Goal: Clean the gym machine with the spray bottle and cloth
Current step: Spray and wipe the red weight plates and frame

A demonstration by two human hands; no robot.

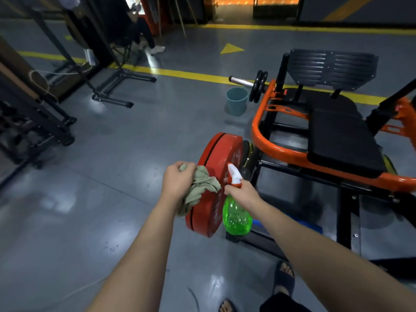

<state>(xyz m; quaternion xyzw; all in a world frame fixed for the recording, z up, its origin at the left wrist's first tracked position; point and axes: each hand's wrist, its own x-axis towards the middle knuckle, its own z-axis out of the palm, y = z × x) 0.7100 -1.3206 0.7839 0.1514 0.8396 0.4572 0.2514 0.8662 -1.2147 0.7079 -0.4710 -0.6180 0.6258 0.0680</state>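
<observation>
One beige cloth point(201, 188), green spray bottle point(236, 218)

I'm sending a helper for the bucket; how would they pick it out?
Start at the orange-framed gym machine. Past its far left corner, by the small black weight plates, a bucket stands on the grey floor. It alone is teal and open-topped.

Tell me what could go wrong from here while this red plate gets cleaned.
1. The spray bottle in the right hand sits close to the red weight plate; overspray may land on the glossy floor, where the open sandal could slip.
2. The cloth hangs loose from the left hand and might snag or drop.
3. The bucket stands on the floor ahead; a careless step could knock it over.
</observation>
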